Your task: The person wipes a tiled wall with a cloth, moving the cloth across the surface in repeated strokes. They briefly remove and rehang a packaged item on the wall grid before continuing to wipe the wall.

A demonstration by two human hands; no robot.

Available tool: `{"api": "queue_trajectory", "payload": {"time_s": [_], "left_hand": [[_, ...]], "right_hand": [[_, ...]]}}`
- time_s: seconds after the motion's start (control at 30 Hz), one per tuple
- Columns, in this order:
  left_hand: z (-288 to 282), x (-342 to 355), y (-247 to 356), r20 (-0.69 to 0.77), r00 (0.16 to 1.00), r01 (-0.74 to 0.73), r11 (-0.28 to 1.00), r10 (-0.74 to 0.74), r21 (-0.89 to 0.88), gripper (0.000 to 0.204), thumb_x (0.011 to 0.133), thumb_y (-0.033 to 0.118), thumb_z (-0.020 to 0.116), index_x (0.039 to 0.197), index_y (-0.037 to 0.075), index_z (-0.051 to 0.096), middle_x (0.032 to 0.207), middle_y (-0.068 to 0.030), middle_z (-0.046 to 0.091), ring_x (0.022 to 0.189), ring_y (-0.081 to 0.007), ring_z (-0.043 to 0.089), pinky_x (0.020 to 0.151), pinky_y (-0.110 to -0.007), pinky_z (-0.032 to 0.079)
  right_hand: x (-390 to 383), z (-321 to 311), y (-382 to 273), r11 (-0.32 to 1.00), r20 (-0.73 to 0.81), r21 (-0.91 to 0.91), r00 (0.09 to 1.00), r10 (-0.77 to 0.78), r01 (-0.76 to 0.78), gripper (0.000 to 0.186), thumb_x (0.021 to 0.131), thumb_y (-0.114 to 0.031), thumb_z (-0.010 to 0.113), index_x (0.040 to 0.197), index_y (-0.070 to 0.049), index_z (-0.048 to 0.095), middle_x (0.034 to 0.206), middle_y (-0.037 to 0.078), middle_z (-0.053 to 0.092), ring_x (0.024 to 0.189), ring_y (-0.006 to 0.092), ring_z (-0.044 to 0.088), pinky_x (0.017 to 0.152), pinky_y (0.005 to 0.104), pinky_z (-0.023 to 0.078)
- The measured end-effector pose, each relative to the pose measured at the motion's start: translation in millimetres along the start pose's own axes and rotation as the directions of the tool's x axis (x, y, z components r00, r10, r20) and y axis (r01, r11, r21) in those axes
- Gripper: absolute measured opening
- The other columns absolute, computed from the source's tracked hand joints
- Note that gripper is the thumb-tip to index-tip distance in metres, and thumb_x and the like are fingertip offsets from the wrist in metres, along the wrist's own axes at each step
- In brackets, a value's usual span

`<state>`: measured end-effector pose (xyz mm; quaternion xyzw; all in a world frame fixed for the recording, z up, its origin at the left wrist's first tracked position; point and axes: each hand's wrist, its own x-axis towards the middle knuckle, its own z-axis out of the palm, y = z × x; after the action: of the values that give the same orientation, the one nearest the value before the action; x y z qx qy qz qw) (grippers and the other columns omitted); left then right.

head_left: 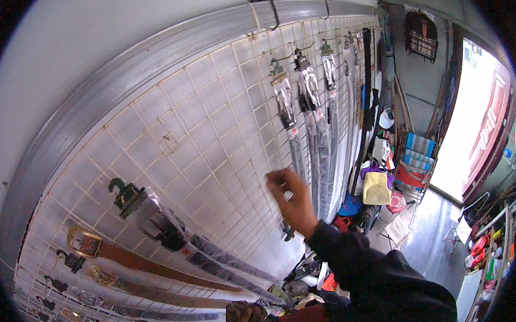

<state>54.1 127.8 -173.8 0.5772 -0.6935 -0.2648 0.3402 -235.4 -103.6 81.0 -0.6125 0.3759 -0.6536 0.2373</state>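
Observation:
My right hand (290, 197) is raised in front of the white wire grid (220, 128), its fingers curled in a pinch; whatever they hold, if anything, is too small to make out. A small dark piece (288, 233) shows just behind it. My left hand (241, 320) is low at the bottom edge, closed around something olive-brown that I cannot make out. Wrapped belts on hangers line the grid: a dark pair (166, 222) left of my right hand, brown ones (125, 257) farther left, and several dark ones (312, 134) above and to the right.
A grey rail (145, 50) tops the grid. Caps and mixed goods (295, 287) lie at its foot. Striped folding chairs (417, 157), poles (402, 99) and bags (376, 187) stand at right, beside a bright doorway (457, 125). A rack of goods (488, 247) is at the lower right.

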Motion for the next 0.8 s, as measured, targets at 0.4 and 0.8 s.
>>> {"api": "queue_trajectory", "payload": {"time_s": [0.4, 0.8], "left_hand": [[9, 9, 20, -0.08, 0.981, 0.112, 0.848, -0.178, -0.518, 0.014, 0.092, 0.008, 0.067, 0.101, 0.005, 0.057, 0.093, -0.0067, 0.058, 0.089, -0.0227, 0.059, 0.08, -0.04, 0.049], [19, 5, 1, 0.119, 0.975, 0.057, 0.303, 0.189, -0.951, 0.016, 0.092, 0.004, 0.066, 0.1, 0.007, 0.053, 0.086, -0.0041, 0.054, 0.071, -0.0216, 0.055, 0.064, -0.037, 0.049]], "right_hand": [[80, -55, 84, 0.957, -0.115, -0.269, 0.99, 0.076, -0.104, 0.058, 0.085, -0.019, 0.077, 0.132, -0.002, 0.05, 0.111, 0.017, 0.069, 0.106, 0.0284, 0.067, 0.091, 0.0383, 0.051], [74, -68, 72, 0.989, -0.359, 0.136, 0.933, -0.013, 0.066, 0.022, 0.096, -0.009, 0.065, 0.115, 0.002, 0.062, 0.101, 0.005, 0.068, 0.092, 0.0126, 0.062, 0.084, 0.0282, 0.049]]}}
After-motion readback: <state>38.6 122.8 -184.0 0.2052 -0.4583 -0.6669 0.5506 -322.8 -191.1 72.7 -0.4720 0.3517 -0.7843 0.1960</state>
